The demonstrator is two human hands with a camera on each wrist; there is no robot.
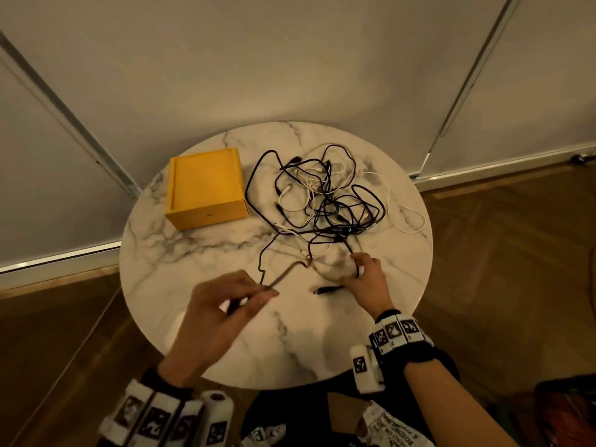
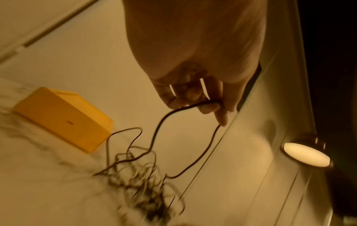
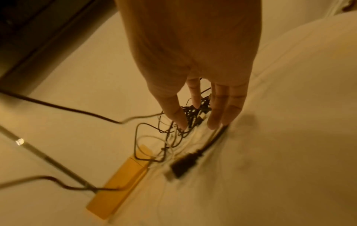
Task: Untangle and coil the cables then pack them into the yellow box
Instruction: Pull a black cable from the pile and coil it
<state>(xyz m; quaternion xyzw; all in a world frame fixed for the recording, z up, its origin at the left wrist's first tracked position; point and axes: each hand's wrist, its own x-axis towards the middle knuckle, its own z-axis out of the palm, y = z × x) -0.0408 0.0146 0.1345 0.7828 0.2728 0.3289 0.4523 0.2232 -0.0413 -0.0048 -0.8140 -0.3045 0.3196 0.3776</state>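
Note:
A tangle of black and white cables [image 1: 325,195] lies on the right half of a round marble table [image 1: 193,253]. The yellow box [image 1: 206,185] stands closed at the back left; it also shows in the left wrist view [image 2: 63,119] and the right wrist view [image 3: 123,183]. My left hand [image 1: 261,293] is raised over the near side and pinches a black cable [image 2: 185,107] that runs back to the tangle [image 2: 146,191]. My right hand [image 1: 354,269] reaches down with fairly straight fingers [image 3: 218,116], touching a black cable at the tangle's near edge. A black plug [image 1: 325,289] lies beside it.
Pale walls with metal rails stand close behind the table. Wooden floor surrounds it. A lit round lamp [image 2: 307,154] shows in the left wrist view. Bags or packaging [image 1: 387,424] sit near my lap below the table's front edge.

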